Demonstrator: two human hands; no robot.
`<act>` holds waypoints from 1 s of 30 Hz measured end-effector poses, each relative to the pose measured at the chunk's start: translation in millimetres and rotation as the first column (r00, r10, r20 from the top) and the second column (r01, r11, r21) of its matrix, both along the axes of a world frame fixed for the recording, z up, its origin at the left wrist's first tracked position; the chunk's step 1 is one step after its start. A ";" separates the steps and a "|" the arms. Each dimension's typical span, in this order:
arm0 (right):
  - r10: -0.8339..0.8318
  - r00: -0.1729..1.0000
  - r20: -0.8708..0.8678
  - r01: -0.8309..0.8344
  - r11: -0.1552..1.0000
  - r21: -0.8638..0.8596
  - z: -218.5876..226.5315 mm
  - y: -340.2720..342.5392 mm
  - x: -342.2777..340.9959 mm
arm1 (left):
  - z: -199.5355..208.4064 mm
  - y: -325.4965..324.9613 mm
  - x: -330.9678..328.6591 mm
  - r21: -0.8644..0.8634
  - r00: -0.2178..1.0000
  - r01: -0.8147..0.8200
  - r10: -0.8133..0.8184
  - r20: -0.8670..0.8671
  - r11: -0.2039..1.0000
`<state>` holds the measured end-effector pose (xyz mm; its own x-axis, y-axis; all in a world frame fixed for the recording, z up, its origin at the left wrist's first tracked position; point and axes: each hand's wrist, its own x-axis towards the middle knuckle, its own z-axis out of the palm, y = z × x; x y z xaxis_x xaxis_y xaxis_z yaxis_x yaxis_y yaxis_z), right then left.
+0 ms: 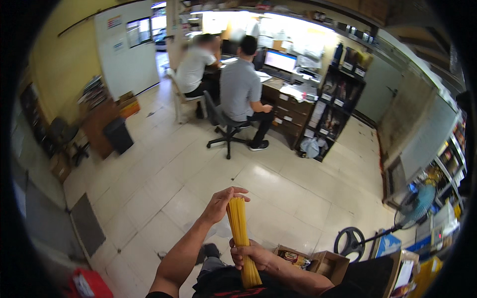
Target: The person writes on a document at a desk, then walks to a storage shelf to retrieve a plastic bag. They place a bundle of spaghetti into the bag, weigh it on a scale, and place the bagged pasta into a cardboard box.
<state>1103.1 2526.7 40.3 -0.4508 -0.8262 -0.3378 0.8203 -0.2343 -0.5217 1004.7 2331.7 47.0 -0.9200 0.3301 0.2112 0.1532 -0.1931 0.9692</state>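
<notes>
"What takes up most of the room?"

"The tiled floor (164, 184). Two seated people (241, 84) are far, around the centre; a fan (420, 204) stands near, on the right."

"And the bundle of long yellow pasta (239, 223)?"

"Near, at the centre, top end tipped slightly left."

"The hands?"

"The right hand (252, 256) is wrapped around its lower half. The left hand (222, 205), loosely open, curves over its top end; I can't tell whether it touches."

Place: office
Upper centre: bench (288, 110), lit monitor (280, 60), wall papers (308, 61), swivel chair (211, 110)
Right edge: crowded shelves (457, 145), blurred, perhaps storage
</notes>
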 end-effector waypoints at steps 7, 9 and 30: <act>-0.227 0.972 -0.062 0.227 0.974 -0.007 0.5 -49.5 -72.1 | 12.0 -23.5 -125.7 -0.258 0.969 0.202 -0.231 -0.088 0.945; -0.309 0.951 0.013 0.309 0.951 0.016 1.7 -51.8 -87.4 | 6.7 -12.5 -153.2 -0.287 0.923 0.353 -0.382 -0.051 0.890; -0.595 0.800 0.083 0.596 0.770 -0.225 -9.5 155.0 -396.8 | 20.4 246.4 -440.3 -0.283 0.868 0.479 -0.497 0.007 0.831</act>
<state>706.3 2681.6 30.8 -0.8769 -0.4460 -0.1794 0.4798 -0.7881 -0.3856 564.3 2578.1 67.4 -0.6117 0.7843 0.1032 0.1713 0.0040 0.9852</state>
